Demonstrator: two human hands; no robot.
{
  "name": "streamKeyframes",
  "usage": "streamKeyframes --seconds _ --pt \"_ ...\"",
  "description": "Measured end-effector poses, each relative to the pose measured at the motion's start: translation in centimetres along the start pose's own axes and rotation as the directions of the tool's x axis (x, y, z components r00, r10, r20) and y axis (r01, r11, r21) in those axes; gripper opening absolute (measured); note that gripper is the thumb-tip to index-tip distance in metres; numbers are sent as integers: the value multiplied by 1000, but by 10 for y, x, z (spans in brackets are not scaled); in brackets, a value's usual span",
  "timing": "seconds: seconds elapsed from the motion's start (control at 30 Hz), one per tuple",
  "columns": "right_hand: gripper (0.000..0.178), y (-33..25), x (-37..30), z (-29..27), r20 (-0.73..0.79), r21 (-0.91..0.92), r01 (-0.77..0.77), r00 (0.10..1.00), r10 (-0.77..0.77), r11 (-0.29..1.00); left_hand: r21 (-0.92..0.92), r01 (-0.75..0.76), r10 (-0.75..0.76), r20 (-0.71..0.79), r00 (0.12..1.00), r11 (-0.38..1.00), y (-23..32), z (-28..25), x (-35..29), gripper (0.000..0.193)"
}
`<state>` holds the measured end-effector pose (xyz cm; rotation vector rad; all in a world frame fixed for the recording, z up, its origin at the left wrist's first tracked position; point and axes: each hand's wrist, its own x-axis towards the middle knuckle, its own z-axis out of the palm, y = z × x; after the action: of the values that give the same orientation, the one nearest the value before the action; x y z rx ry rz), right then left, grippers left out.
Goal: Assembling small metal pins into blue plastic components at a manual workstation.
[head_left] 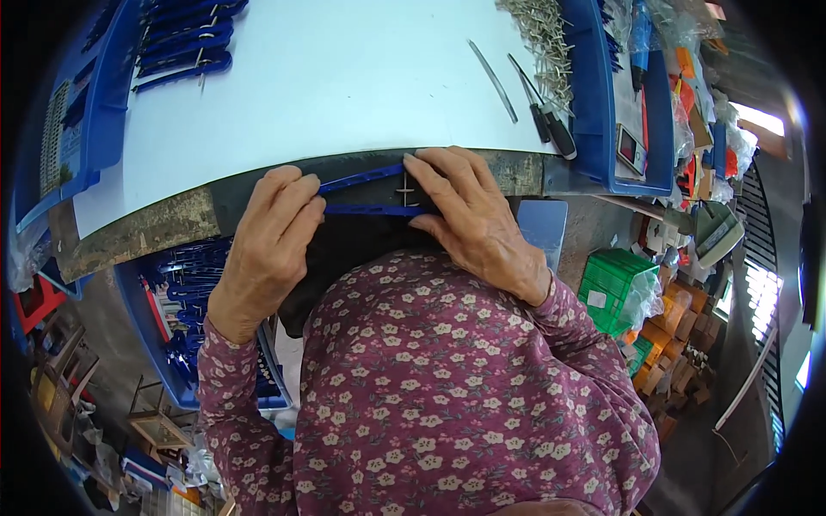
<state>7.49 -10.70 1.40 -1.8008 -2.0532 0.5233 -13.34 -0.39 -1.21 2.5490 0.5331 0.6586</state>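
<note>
At the table's near edge, my left hand (274,236) pinches the left ends of two long, narrow blue plastic pieces (366,179). My right hand (473,211) grips their right ends, thumb on the nearer piece and fingers on the farther one. The two pieces lie roughly side by side with a gap between them. A thin metal pin (405,191) with a small crosspiece spans that gap close to my right fingertips. Both outer ends of the pieces are covered by my fingers.
A white sheet (327,86) covers the table. Metal pins (542,52) are heaped at far right, near black-handled tools (557,133) and a thin curved strip (493,82). Several assembled blue pieces (185,52) lie far left. Blue bins (594,129) flank the table; another blue bin (159,348) stands below left.
</note>
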Motion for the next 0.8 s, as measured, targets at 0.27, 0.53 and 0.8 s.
streamKeyframes --seconds 0.27,0.53,0.8 --pt "62 -15 14 2 56 -43 -27 998 30 999 -34 -35 34 -27 999 999 -14 -3 -9 17" --pt "56 -15 22 1 116 -182 -9 993 31 983 -301 -42 38 -17 999 953 -28 0 -2 17" --pt "53 -6 36 -4 163 -102 21 987 -4 995 -313 -85 108 58 992 946 -38 -10 5 15"
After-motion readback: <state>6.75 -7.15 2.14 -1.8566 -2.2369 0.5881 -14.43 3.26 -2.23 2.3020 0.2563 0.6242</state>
